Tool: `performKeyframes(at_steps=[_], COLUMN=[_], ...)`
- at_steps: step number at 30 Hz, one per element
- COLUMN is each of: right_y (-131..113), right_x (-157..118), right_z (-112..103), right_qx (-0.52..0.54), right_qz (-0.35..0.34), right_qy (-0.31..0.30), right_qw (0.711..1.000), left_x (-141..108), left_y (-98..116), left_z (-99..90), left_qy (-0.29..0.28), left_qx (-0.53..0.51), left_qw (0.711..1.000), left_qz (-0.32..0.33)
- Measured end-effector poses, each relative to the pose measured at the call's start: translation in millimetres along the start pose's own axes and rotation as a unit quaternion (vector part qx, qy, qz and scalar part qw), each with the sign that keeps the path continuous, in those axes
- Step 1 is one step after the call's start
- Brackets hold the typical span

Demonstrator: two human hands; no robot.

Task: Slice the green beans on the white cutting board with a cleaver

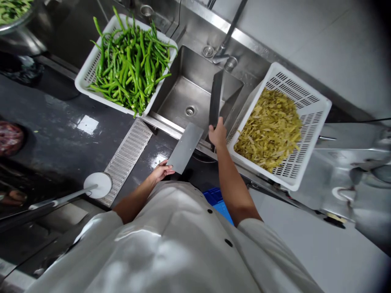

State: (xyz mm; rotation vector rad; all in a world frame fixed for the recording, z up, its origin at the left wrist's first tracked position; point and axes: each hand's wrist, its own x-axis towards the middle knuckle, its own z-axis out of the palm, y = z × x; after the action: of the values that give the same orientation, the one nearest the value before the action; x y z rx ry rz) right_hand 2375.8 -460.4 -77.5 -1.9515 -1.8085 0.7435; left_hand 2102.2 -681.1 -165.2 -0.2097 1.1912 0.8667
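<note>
Reading outward from the hands: the left hand [161,171] is partly open, thumb and fingers pinching the near corner of a grey rectangular plate [185,148]; the right hand [218,132] is closed round the near end of a dark, long blade-like piece [216,97]. The plate's long axis runs obliquely from the left hand, forward and to the right, its far end lying near the right hand and beside the front rim of the sink [190,91]. The dark piece points almost straight forward from the right hand, over the basin, its far end close in view to the faucet [221,57]. Plate and piece are apart, the plate's axis aimed obliquely towards the piece; each lies nearer to the hand gripping it. Left of the sink, a white basket [82,83] bears green peppers [131,65]; right of it, a second white basket [316,106] holds yellowish strips [271,126]. Hard to make out: any handle inside the right grip, and whether the dark piece touches the sink; cannot tell either. Cut off at upper left: a metal bowl [23,36]. Blurred at far right: metal equipment [332,175], type unclear.
</note>
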Motion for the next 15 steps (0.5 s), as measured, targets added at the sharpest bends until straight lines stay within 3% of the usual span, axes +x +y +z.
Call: performKeyframes(at_steps=[3, 6, 11, 13, 15], right_y=[1.6, -11.5, -34.8, -26.1, -8.1], right_x=[-61.3, -103.7, -138.9, -179.1, -233.3], right_z=[2.0, 25.8, 70.0, 66.6, 47.9], right_qx=[-0.047, -0.148, -0.262, -0.288, -0.3], right_qz=[-0.08, -0.033, -0.005, -0.008, 0.01], right_qy=[-0.1, -0.181, -0.18, -0.217, -0.267], right_qw=[0.991, 0.972, 0.948, 0.933, 0.916], left_x=[-1.3, 0.6, 5.3, 5.7, 5.2], left_y=[5.5, 10.3, 11.8, 11.4, 12.1], left_z=[-3.5, 1.4, 8.5, 7.4, 4.9], left_qy=[0.036, 0.033, 0.004, 0.002, -0.004], left_qx=[0.02, 0.028, 0.035, 0.026, 0.021], left_qw=[0.999, 0.999, 0.999, 0.999, 1.0], left_qz=[0.012, 0.015, 0.018, 0.019, 0.019])
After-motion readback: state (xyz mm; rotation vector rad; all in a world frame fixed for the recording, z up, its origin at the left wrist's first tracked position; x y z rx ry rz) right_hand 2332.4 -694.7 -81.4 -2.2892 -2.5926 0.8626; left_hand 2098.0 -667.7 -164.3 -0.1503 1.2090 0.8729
